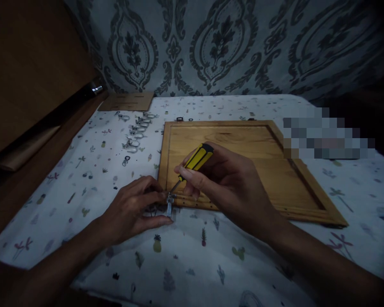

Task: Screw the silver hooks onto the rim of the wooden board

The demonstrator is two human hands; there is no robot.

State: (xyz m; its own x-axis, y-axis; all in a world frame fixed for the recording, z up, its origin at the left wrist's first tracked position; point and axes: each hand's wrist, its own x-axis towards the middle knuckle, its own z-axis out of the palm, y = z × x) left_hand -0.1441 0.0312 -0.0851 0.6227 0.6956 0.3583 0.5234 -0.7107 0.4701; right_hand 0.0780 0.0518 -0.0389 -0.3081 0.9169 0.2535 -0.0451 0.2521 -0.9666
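right hand (233, 181) grips a partly covered screwdriver (198, 159); left hand (132, 209) pinches a metal fitting (169, 205)

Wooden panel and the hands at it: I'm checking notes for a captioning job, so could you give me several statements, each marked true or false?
1. The right hand holds a yellow-and-black screwdriver. True.
2. The left hand is at a metal piece by the near left corner of the wooden panel. True.
3. The screwdriver's tip points away from that metal piece. False: it points down at it.
4. Several loose hooks of metal lie on the printed cloth, left of the panel. True.
5. The brown sheet lies on the panel. False: it lies on the cloth, beyond the hooks.
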